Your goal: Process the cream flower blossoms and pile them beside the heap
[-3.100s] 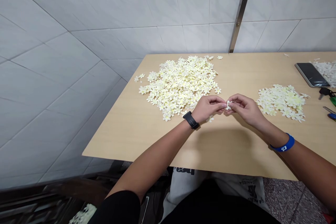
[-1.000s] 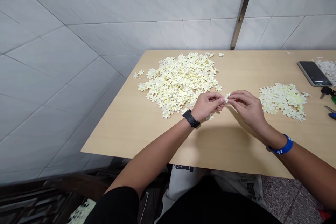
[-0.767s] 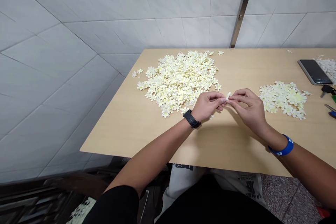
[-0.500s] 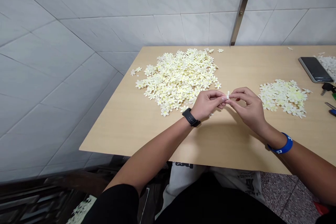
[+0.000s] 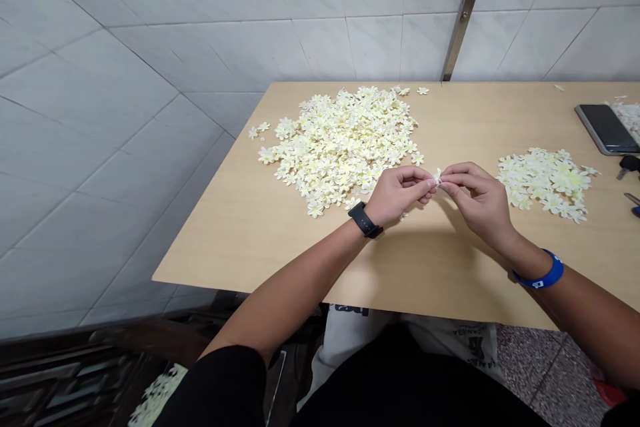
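Above the middle of the wooden table (image 5: pixel 260 227), my left hand (image 5: pixel 399 192) and my right hand (image 5: pixel 477 200) meet fingertip to fingertip. Both pinch one small white fabric flower (image 5: pixel 437 177) between thumb and forefinger. A black watch sits on my left wrist and a blue band on my right. Just behind my left hand lies a large heap of white and pale yellow flowers (image 5: pixel 345 140). A smaller heap of flowers (image 5: pixel 547 181) lies to the right of my right hand.
A dark phone (image 5: pixel 607 128) lies at the far right, with keys (image 5: pixel 627 165) and more white pieces (image 5: pixel 631 115) near it. Tiled walls run behind and left of the table. A metal strip (image 5: pixel 463 10) climbs the back wall. Loose flowers (image 5: pixel 157 395) lie on the floor.
My hands have stayed together on the small flower, with only slight finger shifts. The camera has tilted a little, so the table sits higher in view.
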The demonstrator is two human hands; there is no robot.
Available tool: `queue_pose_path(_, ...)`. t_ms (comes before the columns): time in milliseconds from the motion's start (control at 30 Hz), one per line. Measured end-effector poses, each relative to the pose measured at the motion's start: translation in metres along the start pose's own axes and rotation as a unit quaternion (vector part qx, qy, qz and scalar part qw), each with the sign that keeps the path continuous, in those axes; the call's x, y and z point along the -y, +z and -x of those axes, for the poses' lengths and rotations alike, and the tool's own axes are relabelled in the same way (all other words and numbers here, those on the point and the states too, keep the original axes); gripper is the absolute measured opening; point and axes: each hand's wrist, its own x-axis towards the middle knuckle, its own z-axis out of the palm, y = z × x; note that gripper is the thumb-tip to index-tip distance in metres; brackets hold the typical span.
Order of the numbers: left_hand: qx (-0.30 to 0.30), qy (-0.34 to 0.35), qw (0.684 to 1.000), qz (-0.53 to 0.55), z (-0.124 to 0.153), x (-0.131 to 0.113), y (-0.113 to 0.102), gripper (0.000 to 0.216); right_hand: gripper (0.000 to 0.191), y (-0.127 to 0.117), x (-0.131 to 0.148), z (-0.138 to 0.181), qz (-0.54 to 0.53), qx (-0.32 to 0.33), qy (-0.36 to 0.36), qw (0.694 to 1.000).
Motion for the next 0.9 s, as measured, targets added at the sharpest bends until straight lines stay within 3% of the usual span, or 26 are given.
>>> queue_pose_path(133,-0.002,0.006,1.000,-0.005,0.000,-0.003,0.001,0.022,0.013,-0.002,-0.002,-0.002,-0.030,-0.003,0.019,0.999)
queue_pose_path(300,-0.035,-0.006,0.999,-0.024,-0.002,-0.002,0.002,0.011,0.007,-0.002,-0.009,-0.004,-0.110,-0.007,0.116,0.987)
queue_pose_path(500,-0.091,-0.038,0.995,-0.032,-0.006,-0.001,0.000,0.010,0.006,-0.008,-0.015,-0.016,-0.255,-0.053,0.244,0.934)
queue_pose_path(600,-0.117,-0.035,0.992,-0.035,-0.007,-0.002,-0.002,0.011,0.011,-0.019,-0.020,-0.027,-0.264,-0.057,0.279,0.921)
queue_pose_path(700,-0.117,-0.029,0.992,-0.035,-0.008,-0.001,-0.002,0.013,0.016,-0.032,-0.025,-0.035,-0.172,-0.035,0.258,0.950)
queue_pose_path(800,-0.116,-0.023,0.992,-0.035,-0.009,0.000,-0.002,0.012,0.016,-0.048,-0.032,-0.040,0.066,-0.013,0.168,0.983)
queue_pose_path(833,-0.116,-0.021,0.992,-0.035,-0.009,0.000,-0.002,0.012,0.015,-0.055,-0.035,-0.041,0.164,-0.001,0.127,0.978)
queue_pose_path(900,-0.113,-0.023,0.993,-0.033,-0.009,0.001,-0.002,0.012,0.015,-0.069,-0.044,-0.042,0.337,0.027,0.056,0.939)
